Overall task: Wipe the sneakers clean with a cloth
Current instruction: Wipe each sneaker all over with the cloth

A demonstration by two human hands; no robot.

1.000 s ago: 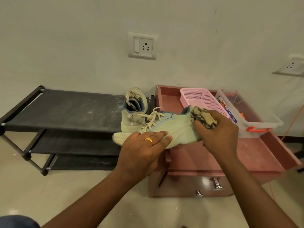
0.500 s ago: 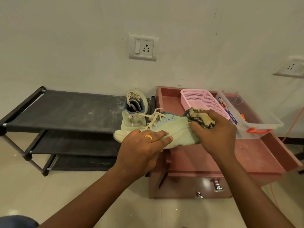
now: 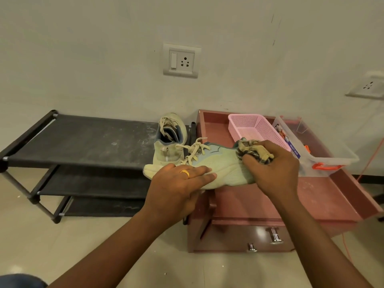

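Head camera, looking down: a person crouched at a low pink desk (image 3: 291, 196) works on a pale green sneaker (image 3: 224, 169), held on its side in the air just above the desk's near-left corner. The left hand (image 3: 178, 183), a gold ring (image 3: 185, 173) on one finger, clasps the forefoot. Its fingers (image 3: 204, 170) lie nearly straight across the knit upper, and the thumb is out of sight underneath. The right hand (image 3: 274, 169) has its fingers curled tight round a bunched, tan-and-dark patterned cloth (image 3: 254, 153), pressing it against the heel collar.

Over the past second very little has shifted — the cloth stays at the heel, moving only slightly against it, and the shoe sits a touch lower in the left hand's hold. That suggests short, local rubbing on one spot and not long strokes, so the wipe appears to be at its heel stage, with the toe and midfoot yet to be covered.

The second sneaker (image 3: 169, 146) stands upright on the top shelf of a dusty black shoe rack (image 3: 83, 142), just behind the held one's toe, untouched — half the job, by the look of it. A pink basket (image 3: 257, 127) and a clear plastic box (image 3: 332, 154) sit at the back of the desk.
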